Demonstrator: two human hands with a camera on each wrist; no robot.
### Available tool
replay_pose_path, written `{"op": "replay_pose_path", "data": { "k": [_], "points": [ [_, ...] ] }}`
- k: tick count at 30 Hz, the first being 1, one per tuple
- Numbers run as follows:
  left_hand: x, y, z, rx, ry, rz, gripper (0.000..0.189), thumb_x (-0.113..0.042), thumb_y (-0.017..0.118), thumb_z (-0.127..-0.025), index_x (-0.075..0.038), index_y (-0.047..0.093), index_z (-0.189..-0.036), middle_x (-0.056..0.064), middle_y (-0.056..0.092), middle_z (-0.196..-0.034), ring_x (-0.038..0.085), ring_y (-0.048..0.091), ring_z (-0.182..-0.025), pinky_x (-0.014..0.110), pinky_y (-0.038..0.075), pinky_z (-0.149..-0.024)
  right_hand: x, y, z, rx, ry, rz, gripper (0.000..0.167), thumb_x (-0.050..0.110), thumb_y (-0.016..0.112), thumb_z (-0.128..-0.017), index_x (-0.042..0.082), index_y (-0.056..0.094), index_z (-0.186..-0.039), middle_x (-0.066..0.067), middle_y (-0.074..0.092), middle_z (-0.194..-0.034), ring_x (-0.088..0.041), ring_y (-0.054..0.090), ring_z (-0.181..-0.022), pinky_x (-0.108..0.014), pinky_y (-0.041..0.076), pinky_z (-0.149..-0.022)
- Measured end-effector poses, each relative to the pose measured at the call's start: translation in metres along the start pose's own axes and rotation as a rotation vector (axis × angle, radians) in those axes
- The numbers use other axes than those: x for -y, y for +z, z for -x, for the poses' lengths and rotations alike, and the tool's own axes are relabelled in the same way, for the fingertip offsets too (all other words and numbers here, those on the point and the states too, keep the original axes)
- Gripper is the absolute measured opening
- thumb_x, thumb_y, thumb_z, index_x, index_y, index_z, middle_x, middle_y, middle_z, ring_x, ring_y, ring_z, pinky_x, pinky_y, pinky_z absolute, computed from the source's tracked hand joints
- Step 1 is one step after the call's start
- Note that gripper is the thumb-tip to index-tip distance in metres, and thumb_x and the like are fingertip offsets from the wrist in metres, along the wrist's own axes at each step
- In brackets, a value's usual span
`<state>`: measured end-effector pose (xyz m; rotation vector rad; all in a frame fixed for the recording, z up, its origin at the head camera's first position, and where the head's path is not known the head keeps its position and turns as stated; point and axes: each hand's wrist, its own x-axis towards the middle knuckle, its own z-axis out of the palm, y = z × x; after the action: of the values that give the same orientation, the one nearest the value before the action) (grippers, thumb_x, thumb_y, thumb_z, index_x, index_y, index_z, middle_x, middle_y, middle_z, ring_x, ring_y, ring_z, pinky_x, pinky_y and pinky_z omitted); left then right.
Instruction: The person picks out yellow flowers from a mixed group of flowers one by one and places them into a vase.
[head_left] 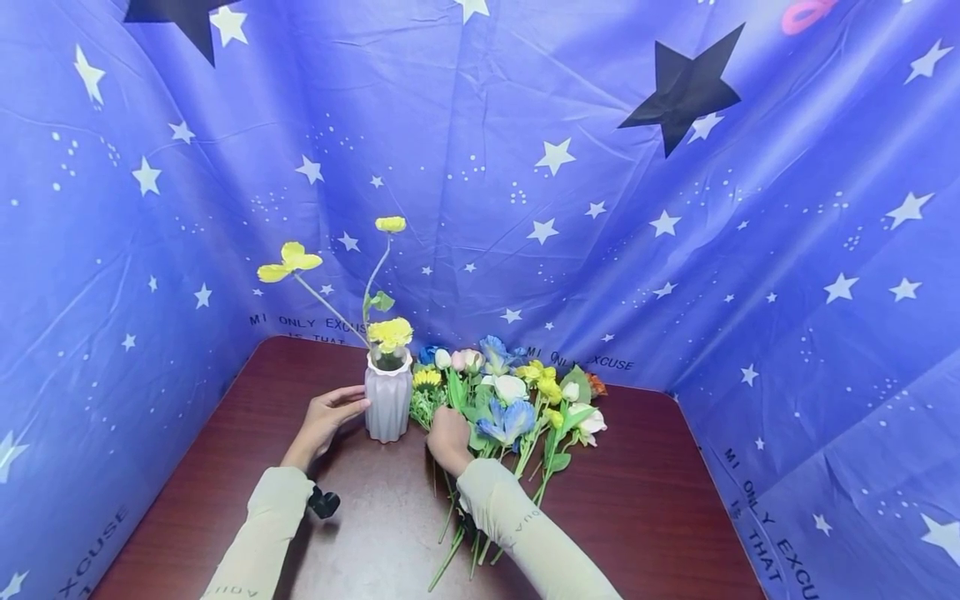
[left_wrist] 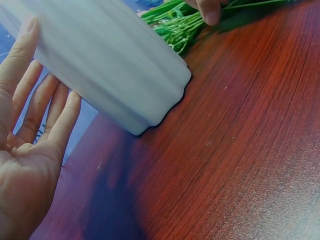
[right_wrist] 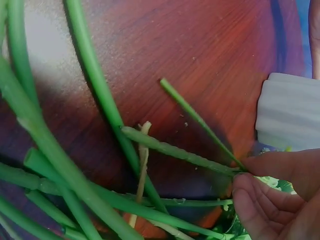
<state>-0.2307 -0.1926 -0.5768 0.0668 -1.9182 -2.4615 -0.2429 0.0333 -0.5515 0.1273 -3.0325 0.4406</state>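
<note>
1. Fluted white vase point(head_left: 387, 402): between left hand point(head_left: 327, 419) and gripping right hand point(head_left: 450, 442).
2. Long-stemmed yellow flowers point(head_left: 391, 335): in the vase, left of the grip.
3. Multicoloured flower pile point(head_left: 507, 423): on the brown wooden table point(head_left: 637, 500), mostly behind and right of the grip.

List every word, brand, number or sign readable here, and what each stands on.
"MI ONLY EXCUSE" and "IS THAT": back cloth, left; partly covered.
"MI O… XCUSE": back cloth, behind the flowers; middle partly hidden.
"MI ONLY EXCU" and "IS THAT": right cloth, long line cut off.
"XCUSE": left cloth, start cut off.
Left sleeve and right sleeve: lettering too small and blurred to read.
</note>
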Motion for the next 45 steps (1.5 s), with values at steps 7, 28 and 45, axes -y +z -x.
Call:
{"op": "replay_pose_path", "data": {
  "k": [7,28,45],
  "points": [
    [-0.001,0.001,-0.001,0.000,0.002,0.005,0.027,0.008,0.067,-0.093,-0.011,0.073,-0.112,-0.011,0.075,-0.090,0.001,0.071,-0.088,0.020,0.061,-0.085,-0.001,-0.007,-0.002,-0.003,0.068,-0.111,0.039,-0.002,0.074,-0.076,0.014,0.043,-0.058,-0.009,0.062,-0.063,-0.027,0.064,-0.058,-0.040,0.049,-0.043],
    [-0.002,0.002,0.000,-0.008,-0.014,-0.001,0.023,0.001,0.071,-0.093,-0.017,0.073,-0.107,-0.012,0.075,-0.089,0.004,0.071,-0.087,0.020,0.061,-0.085,-0.003,-0.022,-0.002,0.066,0.169,-0.232,0.046,-0.007,0.071,-0.070,0.018,0.035,-0.055,-0.001,0.046,-0.057,-0.016,0.040,-0.052,-0.027,0.034,-0.042],
    [-0.001,0.000,0.000,0.004,-0.014,-0.015,0.024,0.001,0.071,-0.093,-0.012,0.072,-0.112,-0.011,0.075,-0.091,0.005,0.071,-0.090,0.022,0.061,-0.088,-0.007,-0.035,-0.004,0.102,0.271,-0.326,0.020,-0.005,0.078,-0.069,0.011,0.072,-0.057,-0.003,0.067,-0.052,-0.014,0.062,-0.042,-0.024,0.052,-0.042]
  ]
}}
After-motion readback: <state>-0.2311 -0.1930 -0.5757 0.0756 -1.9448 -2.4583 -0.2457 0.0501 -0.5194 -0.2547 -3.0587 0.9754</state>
